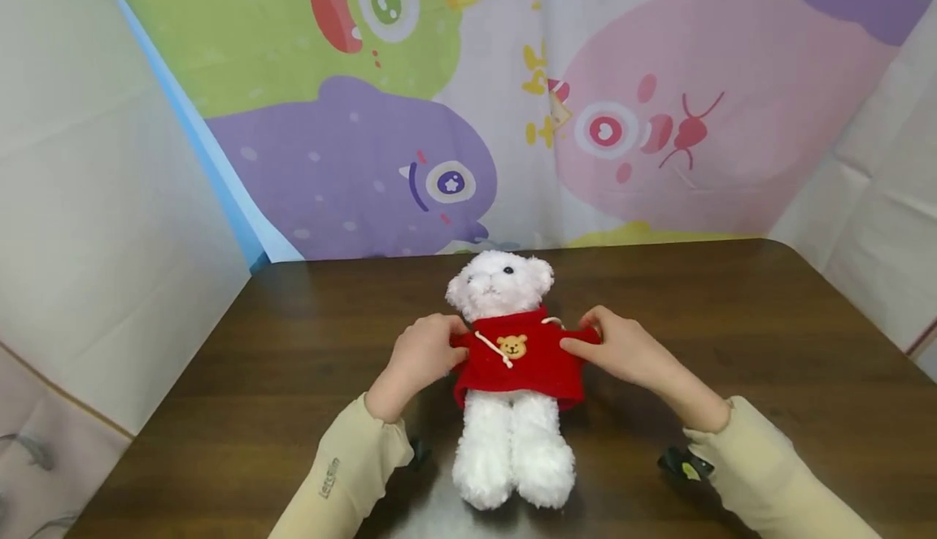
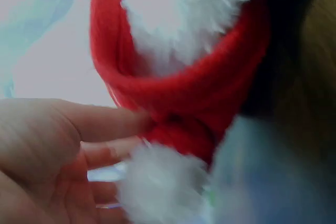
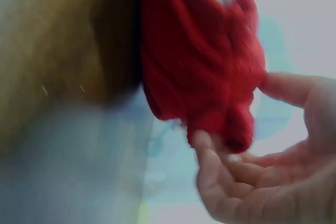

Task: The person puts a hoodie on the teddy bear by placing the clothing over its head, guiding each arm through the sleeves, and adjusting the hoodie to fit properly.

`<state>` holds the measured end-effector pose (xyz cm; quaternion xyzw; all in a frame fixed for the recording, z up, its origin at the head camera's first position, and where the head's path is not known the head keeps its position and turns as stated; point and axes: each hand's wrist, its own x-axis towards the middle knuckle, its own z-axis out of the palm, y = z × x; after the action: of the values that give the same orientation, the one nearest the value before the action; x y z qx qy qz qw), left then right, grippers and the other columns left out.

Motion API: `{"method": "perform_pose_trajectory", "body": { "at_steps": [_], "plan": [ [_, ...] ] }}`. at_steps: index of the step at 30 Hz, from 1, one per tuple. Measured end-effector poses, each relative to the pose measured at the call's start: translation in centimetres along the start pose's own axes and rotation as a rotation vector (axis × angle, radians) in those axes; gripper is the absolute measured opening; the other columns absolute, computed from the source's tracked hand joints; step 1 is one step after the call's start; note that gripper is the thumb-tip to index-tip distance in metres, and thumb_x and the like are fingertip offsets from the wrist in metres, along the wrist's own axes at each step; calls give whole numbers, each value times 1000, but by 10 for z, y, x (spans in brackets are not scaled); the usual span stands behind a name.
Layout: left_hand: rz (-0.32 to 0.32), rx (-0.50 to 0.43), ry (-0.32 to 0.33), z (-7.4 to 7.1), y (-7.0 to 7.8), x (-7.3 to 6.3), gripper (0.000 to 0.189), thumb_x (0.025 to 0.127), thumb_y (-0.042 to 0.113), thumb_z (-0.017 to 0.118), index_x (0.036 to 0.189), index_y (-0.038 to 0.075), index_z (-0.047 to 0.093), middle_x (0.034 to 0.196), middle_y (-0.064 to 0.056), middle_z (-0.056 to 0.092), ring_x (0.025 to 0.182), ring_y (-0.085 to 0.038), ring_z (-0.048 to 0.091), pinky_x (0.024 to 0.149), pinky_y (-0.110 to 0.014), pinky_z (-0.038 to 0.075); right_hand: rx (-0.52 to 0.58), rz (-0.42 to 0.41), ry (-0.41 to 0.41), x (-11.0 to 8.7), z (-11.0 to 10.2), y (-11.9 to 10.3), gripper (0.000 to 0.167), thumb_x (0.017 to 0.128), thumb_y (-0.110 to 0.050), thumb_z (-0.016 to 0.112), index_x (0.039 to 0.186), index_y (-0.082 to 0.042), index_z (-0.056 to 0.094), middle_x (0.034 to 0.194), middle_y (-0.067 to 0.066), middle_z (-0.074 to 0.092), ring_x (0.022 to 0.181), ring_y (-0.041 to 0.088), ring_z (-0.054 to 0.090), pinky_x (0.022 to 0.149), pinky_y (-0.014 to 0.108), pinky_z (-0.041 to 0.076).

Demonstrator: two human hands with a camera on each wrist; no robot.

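A white fluffy teddy bear (image 1: 498, 287) is on the brown table, its feet toward me and its head toward the back edge. It wears a red hoodie (image 1: 538, 376) with white drawstrings and a small bear-face patch (image 1: 512, 347). My left hand (image 1: 424, 352) pinches the sleeve at the left; in the left wrist view a white paw (image 2: 160, 184) sticks out of that sleeve. At the opposite side, my right hand (image 1: 622, 348) holds the other sleeve (image 3: 220, 129) between thumb and fingers. That cuff shows a dark opening, with no paw visible in it.
The dark wood table (image 1: 315, 344) extends around the bear on both sides. Behind it hangs a cloth (image 1: 512, 157) printed with cartoon creatures, and pale panels (image 1: 110, 157) stand at the left and right. A small dark device (image 1: 686, 464) sits under the right wrist.
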<state>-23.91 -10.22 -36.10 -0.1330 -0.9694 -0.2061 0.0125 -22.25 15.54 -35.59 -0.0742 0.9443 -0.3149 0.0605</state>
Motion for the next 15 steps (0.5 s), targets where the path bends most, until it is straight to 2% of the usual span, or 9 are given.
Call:
{"method": "perform_pose_trajectory", "body": {
  "at_steps": [3, 6, 8, 11, 13, 15],
  "plan": [
    [122, 130, 144, -1, 16, -6, 13, 76, 14, 68, 88, 10, 67, 84, -5, 63, 73, -20, 57, 61, -32, 49, 40, -88, 57, 3, 5, 0, 39, 82, -27, 63, 110, -4, 51, 92, 10, 61, 68, 18, 50, 57, 27, 45],
    [253, 142, 258, 1, 31, -10, 7, 76, 12, 66, 83, 10, 66, 83, -4, 62, 74, -19, 58, 66, -32, 50, 55, -155, 105, 4, 9, -3, 30, 82, -18, 61, 109, -5, 53, 98, 12, 62, 70, 18, 52, 58, 26, 47],
    [331, 102, 271, 4, 41, -10, 4, 78, 12, 65, 82, 11, 65, 83, -2, 61, 74, -16, 57, 67, -29, 48, 65, -187, 121, 4, 12, -5, 28, 83, -14, 60, 108, -5, 53, 101, 13, 61, 73, 18, 53, 60, 26, 48],
    [402, 69, 235, 13, 54, -8, 13, 79, 19, 68, 89, 12, 63, 87, 0, 60, 78, -14, 55, 69, -26, 46, 76, -219, 149, 3, 16, -7, 27, 82, -11, 59, 108, -6, 54, 101, 12, 62, 73, 18, 54, 63, 27, 50],
    [419, 118, 206, 20, 60, -6, 24, 79, 27, 69, 98, 13, 62, 94, 0, 58, 86, -15, 53, 74, -27, 45, 87, -227, 168, 1, 19, -7, 26, 82, -11, 60, 107, -7, 54, 100, 11, 62, 72, 17, 54, 63, 27, 50],
    [418, 192, 205, 29, 63, -3, 36, 78, 36, 70, 106, 16, 61, 100, 1, 57, 92, -16, 50, 78, -30, 42, 97, -221, 177, -1, 20, -8, 26, 83, -12, 61, 108, -7, 54, 98, 10, 63, 68, 17, 52, 59, 28, 49]
  ]
}}
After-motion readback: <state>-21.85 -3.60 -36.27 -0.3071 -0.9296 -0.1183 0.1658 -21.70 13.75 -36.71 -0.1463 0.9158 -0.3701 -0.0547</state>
